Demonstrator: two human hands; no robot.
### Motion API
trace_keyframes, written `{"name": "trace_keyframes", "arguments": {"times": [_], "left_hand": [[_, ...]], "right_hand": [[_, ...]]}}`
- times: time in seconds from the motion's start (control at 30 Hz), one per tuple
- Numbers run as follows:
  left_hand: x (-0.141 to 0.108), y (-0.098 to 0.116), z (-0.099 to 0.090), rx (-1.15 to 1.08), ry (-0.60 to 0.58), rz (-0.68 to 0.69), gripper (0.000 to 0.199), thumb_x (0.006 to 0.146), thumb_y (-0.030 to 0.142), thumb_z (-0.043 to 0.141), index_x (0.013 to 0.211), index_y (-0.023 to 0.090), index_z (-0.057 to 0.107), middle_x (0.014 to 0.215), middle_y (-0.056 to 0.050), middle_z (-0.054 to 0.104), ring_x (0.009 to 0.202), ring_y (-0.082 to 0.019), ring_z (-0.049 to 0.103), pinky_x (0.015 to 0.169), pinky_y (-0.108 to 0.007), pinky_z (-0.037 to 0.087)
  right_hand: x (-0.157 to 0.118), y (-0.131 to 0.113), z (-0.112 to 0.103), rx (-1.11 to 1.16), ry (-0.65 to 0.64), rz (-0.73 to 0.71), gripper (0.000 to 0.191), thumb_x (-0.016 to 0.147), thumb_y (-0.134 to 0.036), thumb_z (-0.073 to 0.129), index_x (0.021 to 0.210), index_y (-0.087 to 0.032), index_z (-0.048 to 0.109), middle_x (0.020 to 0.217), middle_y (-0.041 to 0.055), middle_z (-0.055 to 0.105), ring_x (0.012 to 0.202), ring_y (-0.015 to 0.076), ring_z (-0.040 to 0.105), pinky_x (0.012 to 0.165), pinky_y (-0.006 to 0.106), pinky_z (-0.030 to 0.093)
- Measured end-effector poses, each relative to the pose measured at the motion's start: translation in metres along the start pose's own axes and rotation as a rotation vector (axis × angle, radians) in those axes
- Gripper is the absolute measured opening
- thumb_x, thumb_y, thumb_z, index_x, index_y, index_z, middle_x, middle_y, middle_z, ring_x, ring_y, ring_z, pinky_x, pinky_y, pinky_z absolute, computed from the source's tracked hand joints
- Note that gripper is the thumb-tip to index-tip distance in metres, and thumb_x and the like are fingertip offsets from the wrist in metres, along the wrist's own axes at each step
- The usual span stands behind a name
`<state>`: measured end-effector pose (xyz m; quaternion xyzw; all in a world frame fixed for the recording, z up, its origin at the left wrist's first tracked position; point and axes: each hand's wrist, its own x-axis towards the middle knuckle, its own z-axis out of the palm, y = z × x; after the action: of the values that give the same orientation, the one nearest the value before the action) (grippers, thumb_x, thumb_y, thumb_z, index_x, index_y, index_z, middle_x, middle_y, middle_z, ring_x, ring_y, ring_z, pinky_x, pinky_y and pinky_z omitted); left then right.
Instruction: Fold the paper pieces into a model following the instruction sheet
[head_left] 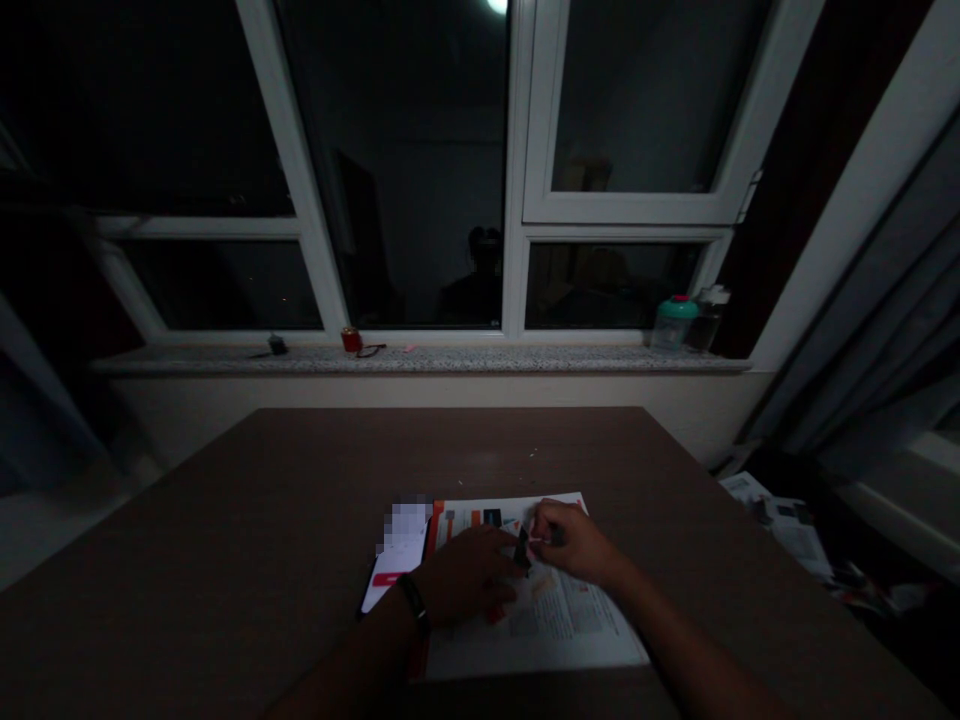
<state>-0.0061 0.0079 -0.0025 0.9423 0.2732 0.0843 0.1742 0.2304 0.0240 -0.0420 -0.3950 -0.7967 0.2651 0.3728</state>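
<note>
- Small dark piece [522,550] stands between both hands, just above a printed leaflet [544,635] lying on the brown counter [300,530]; too dim to tell its kind.
- Left hand [465,575], wearing a dark wristband [414,603], reaches over the leaflet, its fingertips at the piece; whether it grips, I cannot tell.
- Right hand [571,540] has its fingers closed on a thin pale sliver [535,540], just beside the piece.
- Smartphone [394,575] lies against the leaflet's left edge, partly blurred.

A stone windowsill [420,361] runs beyond the far edge of the tabletop [525,440]. A teal-lidded jar [675,324] and a clear bottle [709,325] stand at its right end, and papers [776,522] lie low at right.
</note>
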Motion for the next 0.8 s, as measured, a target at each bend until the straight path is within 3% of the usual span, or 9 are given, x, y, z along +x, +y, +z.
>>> {"name": "trace_keyframes", "arguments": {"times": [0.13, 0.63, 0.8], "left_hand": [[-0.001, 0.001, -0.001, 0.001, 0.009, 0.021, 0.02, 0.09, 0.03, 0.065, 0.11, 0.027, 0.069, 0.129, -0.003, 0.059, 0.114, -0.025, 0.054, 0.097, -0.037, 0.042], [0.0, 0.003, -0.002, 0.04, -0.001, 0.065, 0.018, 0.093, 0.027, 0.059, 0.107, 0.024, 0.069, 0.116, -0.005, 0.062, 0.104, -0.023, 0.058, 0.09, -0.033, 0.044], [-0.001, 0.003, -0.003, 0.043, -0.006, 0.06, 0.017, 0.093, 0.028, 0.059, 0.106, 0.025, 0.069, 0.115, -0.005, 0.062, 0.104, -0.023, 0.057, 0.09, -0.034, 0.044]], "right_hand": [[0.001, -0.003, -0.001, -0.058, 0.012, -0.005, 0.016, 0.072, -0.009, 0.062, 0.069, -0.02, 0.051, 0.077, -0.0014, 0.061, 0.073, 0.0146, 0.057, 0.068, 0.024, 0.04], [0.002, -0.011, 0.007, -0.189, -0.068, -0.149, 0.02, 0.069, -0.002, 0.058, 0.073, -0.021, 0.054, 0.074, -0.0016, 0.055, 0.073, 0.0152, 0.054, 0.066, 0.023, 0.037], [0.008, -0.008, 0.009, -0.243, 0.007, -0.122, 0.02, 0.073, -0.001, 0.053, 0.069, -0.021, 0.05, 0.073, -0.0003, 0.055, 0.074, 0.0158, 0.053, 0.067, 0.023, 0.037]]}}
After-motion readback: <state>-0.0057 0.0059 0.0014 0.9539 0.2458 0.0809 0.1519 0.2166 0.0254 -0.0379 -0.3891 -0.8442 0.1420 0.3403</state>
